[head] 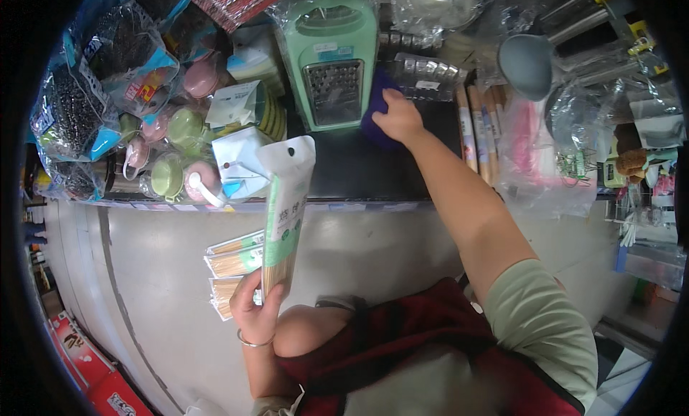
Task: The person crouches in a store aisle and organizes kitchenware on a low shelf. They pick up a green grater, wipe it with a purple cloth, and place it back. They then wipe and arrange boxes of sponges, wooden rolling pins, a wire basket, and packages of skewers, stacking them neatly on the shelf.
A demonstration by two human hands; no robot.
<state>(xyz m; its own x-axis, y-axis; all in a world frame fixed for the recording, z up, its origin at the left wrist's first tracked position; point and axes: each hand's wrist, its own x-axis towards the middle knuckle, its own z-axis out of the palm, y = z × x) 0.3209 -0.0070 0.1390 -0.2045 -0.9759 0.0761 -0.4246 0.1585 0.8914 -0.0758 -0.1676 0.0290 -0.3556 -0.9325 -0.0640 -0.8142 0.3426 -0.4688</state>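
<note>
My left hand [256,307] grips the lower end of a plastic pack of thin wooden skewers [283,217], held upright in front of the shelf edge. My right hand [399,117] reaches onto the black shelf [355,171], its fingers on a purple item [379,128] beside a wrapped green grater [334,66]; what this item is cannot be told, and its far part lies behind the grater. More skewer packs [234,262] lie fanned on the floor beyond my left hand.
Left on the shelf are bagged scourers [134,55], sponge packs [272,112] and pink and green round containers [185,128]. Wrapped wooden rods [479,130] and a grey ladle [526,66] are at the right. A red box [102,373] stands at the lower left.
</note>
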